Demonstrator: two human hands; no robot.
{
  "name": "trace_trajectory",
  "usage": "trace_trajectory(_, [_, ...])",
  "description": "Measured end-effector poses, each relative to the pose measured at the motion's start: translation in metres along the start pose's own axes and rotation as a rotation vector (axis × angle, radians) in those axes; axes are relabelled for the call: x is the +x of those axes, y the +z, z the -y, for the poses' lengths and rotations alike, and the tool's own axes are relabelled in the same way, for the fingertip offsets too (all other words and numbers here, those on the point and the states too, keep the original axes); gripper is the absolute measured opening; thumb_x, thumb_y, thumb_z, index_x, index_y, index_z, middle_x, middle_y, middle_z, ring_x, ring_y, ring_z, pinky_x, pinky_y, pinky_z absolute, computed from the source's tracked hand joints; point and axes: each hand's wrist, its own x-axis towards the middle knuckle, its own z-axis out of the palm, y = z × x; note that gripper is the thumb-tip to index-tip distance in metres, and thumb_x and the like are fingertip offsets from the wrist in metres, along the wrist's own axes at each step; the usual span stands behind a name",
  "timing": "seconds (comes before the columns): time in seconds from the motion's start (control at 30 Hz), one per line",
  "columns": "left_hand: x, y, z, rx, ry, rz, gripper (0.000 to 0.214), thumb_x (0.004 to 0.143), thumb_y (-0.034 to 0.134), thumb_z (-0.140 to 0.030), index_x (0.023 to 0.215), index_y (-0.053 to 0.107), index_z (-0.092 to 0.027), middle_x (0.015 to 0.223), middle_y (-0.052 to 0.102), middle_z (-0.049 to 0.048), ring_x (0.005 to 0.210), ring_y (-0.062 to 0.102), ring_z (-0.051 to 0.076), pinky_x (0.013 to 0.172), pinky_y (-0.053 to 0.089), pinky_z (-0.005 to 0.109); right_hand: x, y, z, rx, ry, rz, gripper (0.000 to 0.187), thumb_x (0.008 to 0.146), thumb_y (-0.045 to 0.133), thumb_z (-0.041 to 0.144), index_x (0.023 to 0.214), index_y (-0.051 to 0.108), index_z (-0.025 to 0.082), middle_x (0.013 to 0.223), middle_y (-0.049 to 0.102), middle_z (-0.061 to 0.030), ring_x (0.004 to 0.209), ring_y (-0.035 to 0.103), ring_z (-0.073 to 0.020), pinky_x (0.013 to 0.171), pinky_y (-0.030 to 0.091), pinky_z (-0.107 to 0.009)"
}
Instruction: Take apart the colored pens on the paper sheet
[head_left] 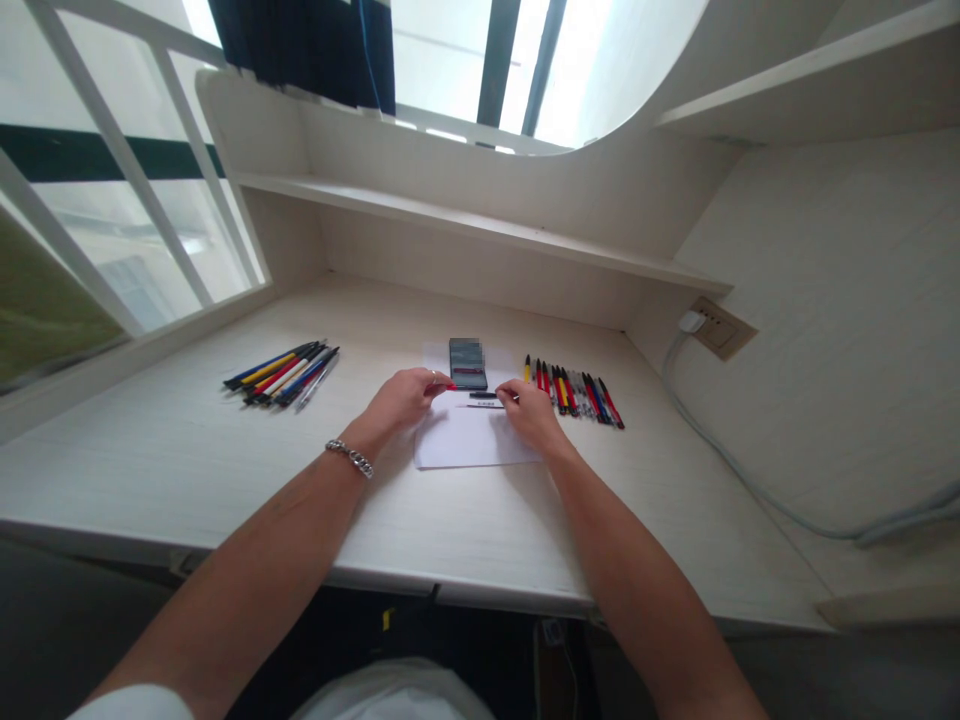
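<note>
My left hand (pixel 409 396) is closed in a pinch on a small red pen part (pixel 451 387) above the left edge of the white paper (pixel 469 446). Opposite it, my right hand (pixel 529 410) has its fingertips pinched together at the paper's right side; a dark tip shows there, but what they hold is mostly hidden. Between the hands lie a black pen part (pixel 484 395) and a thin pen refill (pixel 480 406). Just beyond them is a dark flat case or device (pixel 467 357), with a thin reddish stick across it.
A loose pile of pens (pixel 283 375) lies on the left of the white desk (pixel 315 510). To the right is a row of pens (pixel 576 390) side by side. A shelf (pixel 480 225) runs along the back. A cable (pixel 720 455) hangs from the wall socket (pixel 721 327).
</note>
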Motion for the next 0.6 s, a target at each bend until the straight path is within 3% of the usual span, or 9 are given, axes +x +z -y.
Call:
trace_trajectory(0.13, [-0.001, 0.003, -0.011, -0.021, 0.086, 0.008, 0.025, 0.093, 0.056, -0.027, 0.104, 0.078, -0.020, 0.098, 0.076, 0.0081, 0.087, 0.068, 0.020, 0.080, 0.049, 0.029, -0.004, 0.015, 0.015, 0.428, 0.184, 0.147, 0.022, 0.097, 0.050, 0.026, 0.092, 0.070, 0.017, 0.088, 0.073, -0.0062, 0.065, 0.063, -0.0135, 0.062, 0.047, -0.025])
trace_trajectory(0.3, [-0.004, 0.004, -0.025, 0.049, 0.205, -0.020, 0.017, 0.091, 0.063, -0.025, 0.096, 0.079, -0.021, 0.089, 0.077, 0.0062, 0.083, 0.067, 0.020, 0.077, 0.050, 0.029, -0.011, 0.024, 0.030, 0.916, 0.394, 0.286, 0.027, 0.101, 0.048, 0.027, 0.084, 0.065, 0.014, 0.080, 0.072, -0.0082, 0.058, 0.062, -0.0105, 0.053, 0.046, -0.020])
trace_trajectory(0.43, [-0.004, 0.006, -0.026, 0.072, 0.314, -0.088, 0.014, 0.089, 0.066, -0.021, 0.090, 0.080, -0.022, 0.088, 0.077, 0.0061, 0.084, 0.065, 0.021, 0.079, 0.051, 0.031, -0.012, 0.020, 0.034, 1.112, 0.497, 0.366, 0.028, 0.102, 0.046, 0.020, 0.082, 0.063, 0.012, 0.072, 0.071, -0.0089, 0.054, 0.062, -0.0107, 0.051, 0.047, -0.020])
trace_trajectory(0.6, [-0.003, 0.006, -0.026, 0.088, 0.388, -0.122, 0.011, 0.087, 0.070, -0.022, 0.084, 0.081, -0.023, 0.087, 0.075, 0.0059, 0.083, 0.061, 0.020, 0.081, 0.051, 0.033, -0.014, 0.019, 0.035, 1.190, 0.483, 0.426, 0.028, 0.103, 0.043, 0.014, 0.084, 0.064, 0.010, 0.073, 0.071, -0.0097, 0.054, 0.062, -0.0105, 0.052, 0.051, -0.019])
